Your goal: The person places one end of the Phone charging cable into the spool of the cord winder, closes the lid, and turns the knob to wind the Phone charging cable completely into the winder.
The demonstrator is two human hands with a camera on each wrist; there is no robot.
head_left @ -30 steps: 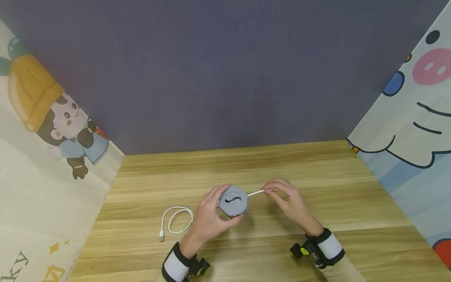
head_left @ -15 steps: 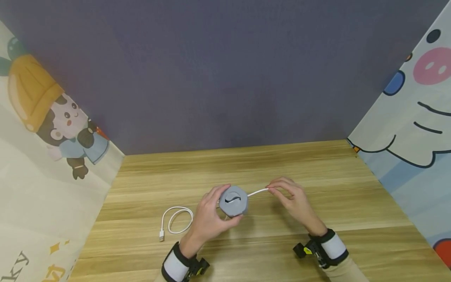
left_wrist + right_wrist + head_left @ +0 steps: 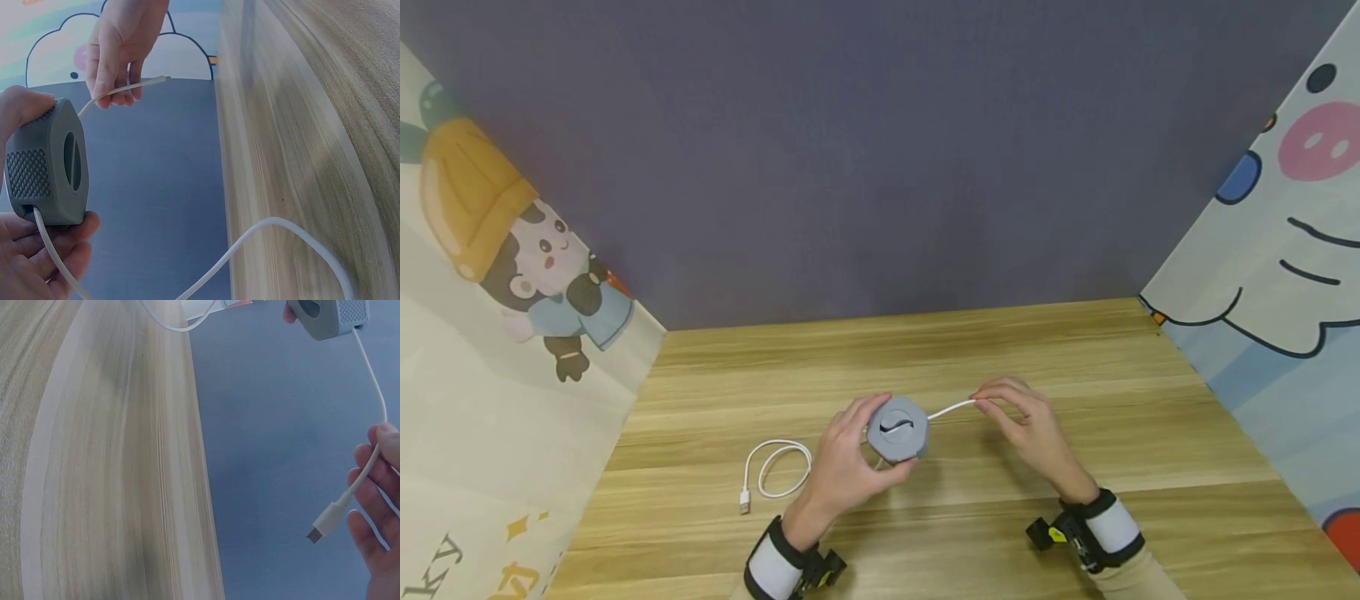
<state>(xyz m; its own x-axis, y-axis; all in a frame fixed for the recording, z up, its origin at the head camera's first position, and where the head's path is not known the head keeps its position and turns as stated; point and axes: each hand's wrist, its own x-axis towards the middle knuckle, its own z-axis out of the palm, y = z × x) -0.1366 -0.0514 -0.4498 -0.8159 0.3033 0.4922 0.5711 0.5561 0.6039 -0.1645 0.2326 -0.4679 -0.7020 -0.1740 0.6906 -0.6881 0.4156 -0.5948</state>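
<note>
My left hand (image 3: 842, 467) grips a grey hexagonal cable winder (image 3: 897, 429) just above the wooden table (image 3: 1075, 350); in the left wrist view the winder (image 3: 53, 165) sits between thumb and fingers. A white cable (image 3: 950, 409) runs from the winder's right side to my right hand (image 3: 1026, 425), which pinches it near its end. In the right wrist view the cable's small plug (image 3: 325, 524) hangs past my fingers (image 3: 369, 506). The cable's other end leaves the winder on the left and lies in a loop (image 3: 775, 468) on the table, ending in a USB plug (image 3: 743, 502).
A dark grey wall (image 3: 880, 150) closes the back of the table. Cartoon-printed panels stand at the left (image 3: 497, 333) and right (image 3: 1277, 250) sides. Bare wood stretches around the hands on all sides.
My right hand has drawn the cable end slightly farther right, so a little more cable shows between it and the winder. My left hand and the winder have stayed in place.
</note>
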